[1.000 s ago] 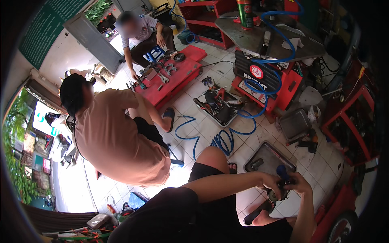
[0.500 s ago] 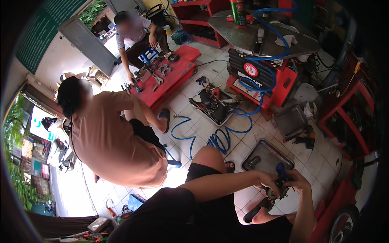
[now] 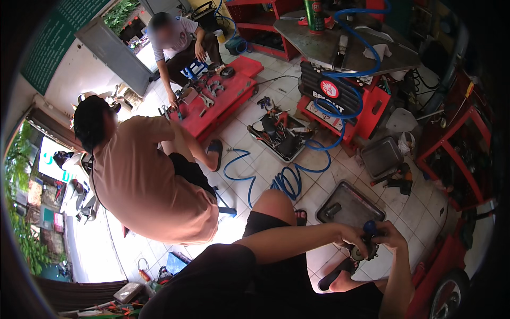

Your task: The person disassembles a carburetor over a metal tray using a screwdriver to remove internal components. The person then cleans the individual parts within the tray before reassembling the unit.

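Observation:
Low in front of me, my left hand (image 3: 350,237) is closed on a toothed, round metal part (image 3: 362,253) above my foot. My right hand (image 3: 391,235) is closed beside it, its fingers at a blue-handled tool (image 3: 370,228) that stands over the part. The handle points up toward me; the tool's tip is hidden by fingers and metal. Just beyond my hands lies a grey metal tray (image 3: 353,198) on the tiles, with a small dark cylindrical piece (image 3: 332,209) in its left side.
A coiled blue air hose (image 3: 287,179) crosses the floor ahead, by a tray of hand tools (image 3: 280,135). A cordless drill (image 3: 399,179) lies right, near a red shelf (image 3: 457,143). A person in a brown shirt (image 3: 151,175) sits left; another person (image 3: 180,48) sits behind a red bench (image 3: 226,103).
The blue handle has tipped, so that more of its rounded end faces me. My hands stay in nearly the same place. The seated person in brown has turned their head slightly.

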`<state>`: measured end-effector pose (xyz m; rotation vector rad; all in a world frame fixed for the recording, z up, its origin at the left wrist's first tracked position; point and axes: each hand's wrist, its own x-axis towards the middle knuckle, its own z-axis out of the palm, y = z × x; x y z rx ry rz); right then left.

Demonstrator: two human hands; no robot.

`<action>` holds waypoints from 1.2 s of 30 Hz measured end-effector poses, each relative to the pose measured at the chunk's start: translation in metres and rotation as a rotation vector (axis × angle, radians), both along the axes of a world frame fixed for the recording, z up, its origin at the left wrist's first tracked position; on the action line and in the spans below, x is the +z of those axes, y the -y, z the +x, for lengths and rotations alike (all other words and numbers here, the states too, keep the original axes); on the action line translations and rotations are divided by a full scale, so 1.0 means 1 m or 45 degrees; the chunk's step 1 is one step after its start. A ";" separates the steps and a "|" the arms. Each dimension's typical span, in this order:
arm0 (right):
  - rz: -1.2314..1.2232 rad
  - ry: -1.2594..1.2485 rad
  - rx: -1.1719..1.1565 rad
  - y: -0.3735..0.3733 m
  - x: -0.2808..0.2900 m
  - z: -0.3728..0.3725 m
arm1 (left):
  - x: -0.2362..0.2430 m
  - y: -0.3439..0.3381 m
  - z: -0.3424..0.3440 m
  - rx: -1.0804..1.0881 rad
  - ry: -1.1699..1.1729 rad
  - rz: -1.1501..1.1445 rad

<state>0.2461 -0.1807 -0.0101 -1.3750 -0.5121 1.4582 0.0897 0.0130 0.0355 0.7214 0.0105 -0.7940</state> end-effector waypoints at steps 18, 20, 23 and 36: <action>0.187 0.049 0.015 -0.022 0.052 -0.017 | 0.006 -0.002 -0.002 0.018 0.004 -0.046; 0.220 0.063 -0.027 -0.019 0.046 -0.019 | 0.007 -0.003 -0.001 -0.003 -0.037 -0.032; 0.160 0.093 -0.029 -0.018 0.042 -0.018 | 0.008 -0.004 -0.001 -0.020 -0.030 0.030; 0.134 0.045 0.168 -0.026 0.058 -0.014 | -0.001 -0.003 0.001 -0.046 -0.005 -0.013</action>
